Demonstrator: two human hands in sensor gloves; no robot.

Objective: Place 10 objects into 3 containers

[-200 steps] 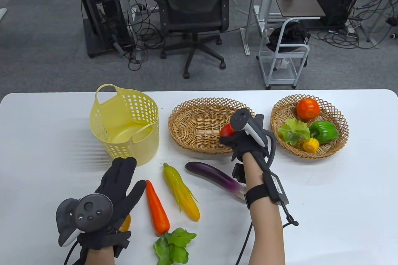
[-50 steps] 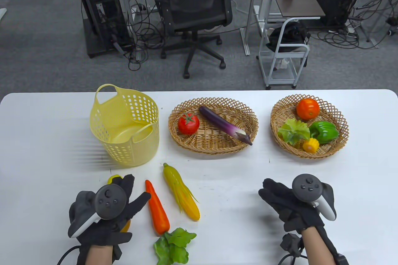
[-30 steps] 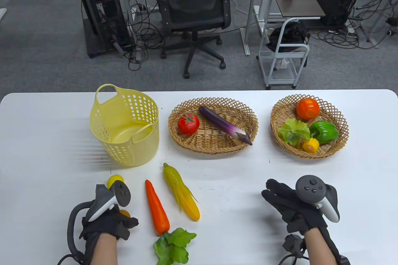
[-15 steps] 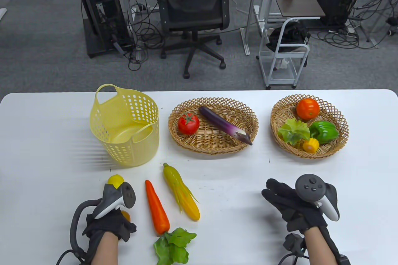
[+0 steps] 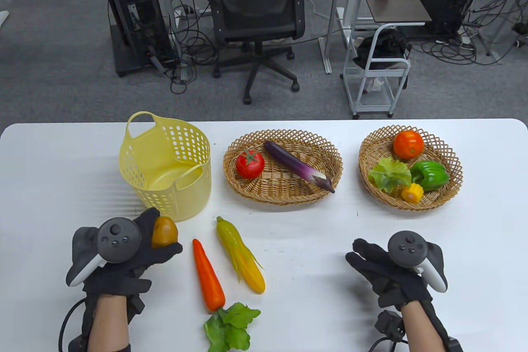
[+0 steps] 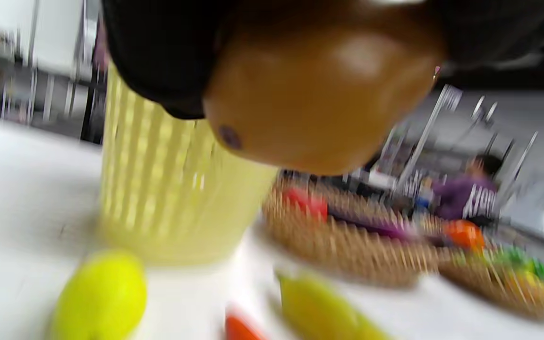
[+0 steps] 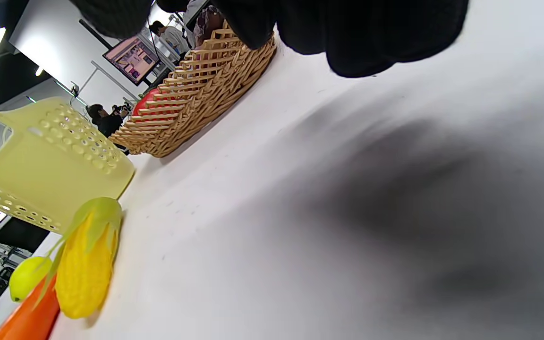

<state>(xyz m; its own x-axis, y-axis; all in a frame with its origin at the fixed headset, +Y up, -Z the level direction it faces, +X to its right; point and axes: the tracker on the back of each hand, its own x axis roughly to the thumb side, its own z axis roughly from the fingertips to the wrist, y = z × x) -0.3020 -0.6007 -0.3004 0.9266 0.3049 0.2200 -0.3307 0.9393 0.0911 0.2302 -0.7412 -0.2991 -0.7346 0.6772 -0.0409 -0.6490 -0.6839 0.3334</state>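
Fingers (image 5: 163, 251) of the left hand (image 5: 123, 259) were curled around a smooth brown rounded toy potato (image 5: 164, 232), lower left of the table view, lifted off the white table (image 5: 309, 244) just below the yellow perforated plastic basket (image 5: 165, 166). In the left wrist view the potato (image 6: 319, 89) filled the top centre, black glove wrapped over its upper side, underside bare and glossy. Judged: light hollow plastic, rigid, not fragile, a bit slippery from the sheen; wrap-around grip across the widest part suited it, pinching the tapered end would let it squirt out.

Right hand (image 5: 390, 271) sat lower right of the table view, fingers loosely spread, gripping nothing; the right wrist view showed only fingertips (image 7: 371, 38) at the top over bare table.

Outward from the left hand: a small yellow lemon (image 6: 99, 297) lay on the table near the basket's base, hidden by the hand in the table view. An orange plastic carrot (image 5: 208, 277) and a yellow corn cob with green husk (image 5: 241, 255) lay side by side at bottom centre, a green lettuce leaf (image 5: 229, 327) touching the carrot's lower end. Centre oval wicker basket (image 5: 284, 199) held a red tomato (image 5: 250, 163) and purple eggplant (image 5: 297, 164). Right round wicker basket (image 5: 449, 191) held an orange tomato (image 5: 408, 144), green pepper (image 5: 431, 174), green lettuce (image 5: 390, 174), small corn piece (image 5: 413, 192). Yellow basket looked empty as far as visible.
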